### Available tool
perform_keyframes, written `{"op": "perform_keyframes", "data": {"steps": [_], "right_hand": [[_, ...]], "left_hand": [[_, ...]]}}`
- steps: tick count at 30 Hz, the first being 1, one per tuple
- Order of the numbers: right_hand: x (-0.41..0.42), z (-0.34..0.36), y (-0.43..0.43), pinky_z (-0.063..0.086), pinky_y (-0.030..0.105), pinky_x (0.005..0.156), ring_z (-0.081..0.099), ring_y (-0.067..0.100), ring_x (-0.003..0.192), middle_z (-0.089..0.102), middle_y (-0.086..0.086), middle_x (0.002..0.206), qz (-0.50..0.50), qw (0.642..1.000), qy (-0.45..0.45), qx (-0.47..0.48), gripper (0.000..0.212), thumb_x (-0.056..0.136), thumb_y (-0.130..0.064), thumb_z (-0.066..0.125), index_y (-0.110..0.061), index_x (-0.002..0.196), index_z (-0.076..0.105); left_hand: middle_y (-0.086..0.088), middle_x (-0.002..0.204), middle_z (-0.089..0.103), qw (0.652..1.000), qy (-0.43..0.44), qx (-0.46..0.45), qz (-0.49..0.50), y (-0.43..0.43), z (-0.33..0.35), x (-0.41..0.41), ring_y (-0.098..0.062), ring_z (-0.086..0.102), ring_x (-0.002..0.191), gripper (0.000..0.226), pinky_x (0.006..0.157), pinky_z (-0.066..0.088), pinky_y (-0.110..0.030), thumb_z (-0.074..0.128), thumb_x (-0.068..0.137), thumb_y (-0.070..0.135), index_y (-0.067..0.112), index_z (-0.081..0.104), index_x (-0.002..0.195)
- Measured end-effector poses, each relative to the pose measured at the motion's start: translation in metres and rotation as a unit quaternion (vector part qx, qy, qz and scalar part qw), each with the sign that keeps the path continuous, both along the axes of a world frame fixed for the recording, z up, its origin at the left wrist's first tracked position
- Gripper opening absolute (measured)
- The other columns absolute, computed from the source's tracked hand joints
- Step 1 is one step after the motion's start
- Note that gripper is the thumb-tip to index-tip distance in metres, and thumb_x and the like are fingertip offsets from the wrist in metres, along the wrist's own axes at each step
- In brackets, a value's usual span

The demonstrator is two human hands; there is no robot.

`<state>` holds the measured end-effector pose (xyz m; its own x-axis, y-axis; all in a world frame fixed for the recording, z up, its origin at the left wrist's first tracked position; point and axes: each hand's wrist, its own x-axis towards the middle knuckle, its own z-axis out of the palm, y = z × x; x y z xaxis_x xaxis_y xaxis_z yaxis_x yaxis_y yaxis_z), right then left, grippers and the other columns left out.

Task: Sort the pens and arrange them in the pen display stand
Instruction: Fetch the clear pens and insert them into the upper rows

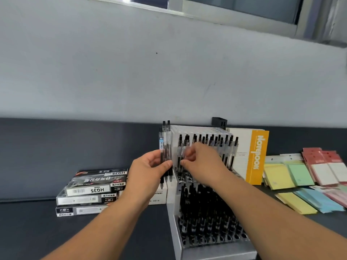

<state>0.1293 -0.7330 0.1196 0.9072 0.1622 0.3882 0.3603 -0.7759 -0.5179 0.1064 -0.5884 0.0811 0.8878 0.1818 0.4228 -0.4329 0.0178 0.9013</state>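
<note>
Leftmost on the dark desk (37, 166) lies a stack of pen boxes (90, 192), black and white, the top one tilted and marked HQ35. Just right of the stack, my left hand (150, 171) grips three pens (166, 147). They stand upright, clickers up and tips down, with my thumb in front and my fingers curled behind. They hang above a white box (158, 197) that sits against the left wall of the stand (216, 252).

The stand is white and stepped, and it stands at the middle of the desk. My right hand (204, 164) reaches across its upper tier. The thumb and fingertips pinch a clear pen (180, 147) at the left end of that tier, its tip down among the holes. The hand is blurred, so I cannot tell whether the pen is fully seated.

To the right of that pen, the upper row (225, 145) of clear pens with black clickers stands upright across the tier. Below my forearm the lower tier is packed with black pens (206, 212). A small black holder (219, 121) shows behind the stand, against the wall.

Just right of the stand, a notebook (256, 156) with an orange band leans upright. Further right, yellow, green and blue note pads (293, 175) lie fanned on the desk. Red packs (326, 166) lie at the far edge.
</note>
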Motion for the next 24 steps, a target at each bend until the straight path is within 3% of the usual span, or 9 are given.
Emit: {"op": "perform_keyframes", "data": {"steps": [7,10,15,19,24], "right_hand": [[-0.007,-0.003,0.014,0.047,0.025,0.070,0.061,0.015,0.082,0.062,-0.001,0.090,-0.046,0.998,-0.040,-0.018,0.012,0.086,-0.019,0.064,-0.016,0.094,0.055],[-0.008,-0.006,0.017,0.050,0.028,0.070,0.061,0.016,0.081,0.063,0.000,0.089,-0.063,0.997,-0.046,-0.010,0.015,0.083,-0.022,0.066,-0.016,0.092,0.055],[-0.013,0.006,0.003,0.043,0.018,0.067,0.058,0.004,0.082,0.060,-0.011,0.089,-0.060,0.998,-0.013,0.009,0.024,0.081,-0.038,0.073,-0.023,0.093,0.058],[-0.023,0.017,-0.003,0.045,0.017,0.064,0.059,-0.001,0.067,0.066,-0.012,0.076,0.003,0.984,-0.040,0.174,0.013,0.088,-0.040,0.066,-0.028,0.087,0.068],[-0.022,0.022,-0.008,0.047,0.019,0.058,0.055,0.000,0.055,0.063,-0.012,0.067,0.086,0.949,0.051,0.298,0.012,0.090,-0.033,0.065,-0.029,0.098,0.071]], "left_hand": [[0.013,0.085,0.075,1.000,0.000,0.009,-0.011,0.004,-0.004,0.004,-0.003,0.070,0.084,0.031,0.074,0.050,-0.015,0.071,0.082,0.003,0.033,0.067,0.091],[0.016,0.083,0.074,1.000,-0.001,0.014,-0.010,0.005,-0.003,0.004,0.001,0.069,0.082,0.033,0.070,0.049,-0.010,0.072,0.082,0.004,0.035,0.066,0.089],[0.020,0.082,0.074,1.000,0.000,0.022,-0.023,0.009,0.003,0.003,0.006,0.068,0.084,0.033,0.073,0.048,-0.010,0.072,0.082,0.006,0.038,0.066,0.088],[0.008,0.097,0.075,0.998,-0.006,0.046,-0.040,0.006,0.011,0.000,-0.004,0.068,0.096,0.030,0.086,0.051,-0.018,0.070,0.084,0.007,0.023,0.069,0.109],[0.009,0.100,0.075,0.993,-0.001,0.084,-0.083,0.000,0.015,-0.004,-0.004,0.068,0.098,0.028,0.089,0.051,-0.020,0.067,0.087,0.007,0.023,0.068,0.111]]}}
